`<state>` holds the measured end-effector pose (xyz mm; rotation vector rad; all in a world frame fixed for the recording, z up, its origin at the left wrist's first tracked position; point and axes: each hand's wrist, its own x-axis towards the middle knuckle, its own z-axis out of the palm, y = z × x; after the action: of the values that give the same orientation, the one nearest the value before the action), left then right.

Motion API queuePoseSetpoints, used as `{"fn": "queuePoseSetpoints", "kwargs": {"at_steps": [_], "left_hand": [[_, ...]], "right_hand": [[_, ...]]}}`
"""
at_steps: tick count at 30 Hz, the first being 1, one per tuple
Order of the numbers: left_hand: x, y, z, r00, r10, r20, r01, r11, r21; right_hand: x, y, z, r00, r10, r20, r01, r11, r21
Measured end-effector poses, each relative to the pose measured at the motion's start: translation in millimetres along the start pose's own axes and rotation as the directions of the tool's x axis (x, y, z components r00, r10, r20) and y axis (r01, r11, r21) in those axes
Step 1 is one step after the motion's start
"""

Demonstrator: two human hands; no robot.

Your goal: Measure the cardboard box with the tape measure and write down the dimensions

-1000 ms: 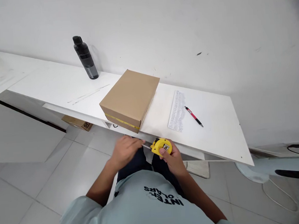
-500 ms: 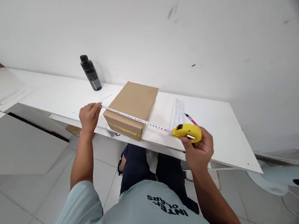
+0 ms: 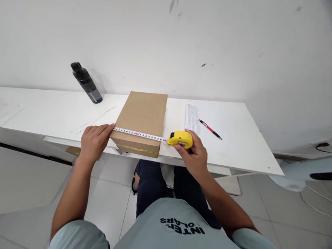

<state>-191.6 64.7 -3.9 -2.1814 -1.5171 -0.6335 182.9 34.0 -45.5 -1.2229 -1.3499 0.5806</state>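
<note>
A closed brown cardboard box [image 3: 142, 109] with yellow tape along its near side rests on the white table, its near end by the front edge. My left hand [image 3: 95, 142] pinches the free end of the white tape blade [image 3: 139, 134] at the box's left near corner. The blade runs across the near part of the box top to the yellow tape measure [image 3: 181, 139]. That case sits in my right hand [image 3: 195, 152], just past the box's right edge, with fingers and thumb closed round it.
A dark water bottle [image 3: 87, 83] stands on the table [image 3: 54, 109] against the wall, left of the box. To the right lie a sheet of paper with writing [image 3: 192, 117] and a red and black pen [image 3: 210, 129]. A pale chair [image 3: 294, 174] is beyond the table's right end.
My right hand has come left with the tape measure, closer to the box, and the stretched blade is shorter. My left hand has moved against the box's left edge. The view has shifted slightly.
</note>
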Motion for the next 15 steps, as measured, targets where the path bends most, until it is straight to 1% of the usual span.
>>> {"fn": "queuePoseSetpoints", "kwargs": {"at_steps": [3, 5, 8, 9, 11, 13, 15], "left_hand": [[-9, 10, 0.9, 1.000, 0.001, 0.000, -0.001, 1.000, -0.027], [-17, 18, 1.6, 1.000, -0.020, -0.012, 0.019, 0.996, -0.082], [-28, 33, 0.4, 0.994, -0.103, -0.039, 0.089, 0.959, -0.269], [-31, 38, -0.6, 0.989, -0.144, -0.043, 0.120, 0.928, -0.354], [-37, 48, -3.2, 0.972, -0.233, -0.026, 0.185, 0.829, -0.527], [-41, 59, -5.5, 0.950, -0.311, 0.031, 0.248, 0.691, -0.678], [-43, 69, -6.5, 0.928, -0.359, 0.099, 0.296, 0.548, -0.782]], "right_hand": [[5, -1, 3, 0.998, 0.020, 0.052, -0.020, 1.000, 0.003], [8, 1, 1, 0.996, 0.031, 0.088, -0.033, 0.999, 0.013], [12, 4, -4, 0.990, 0.044, 0.132, -0.046, 0.999, 0.018], [14, 4, -6, 0.989, 0.048, 0.142, -0.050, 0.999, 0.012], [17, 6, -10, 0.985, 0.059, 0.161, -0.059, 0.998, -0.006], [19, 7, -13, 0.983, 0.067, 0.171, -0.065, 0.998, -0.016], [21, 9, -16, 0.983, 0.068, 0.173, -0.066, 0.998, -0.015]]}}
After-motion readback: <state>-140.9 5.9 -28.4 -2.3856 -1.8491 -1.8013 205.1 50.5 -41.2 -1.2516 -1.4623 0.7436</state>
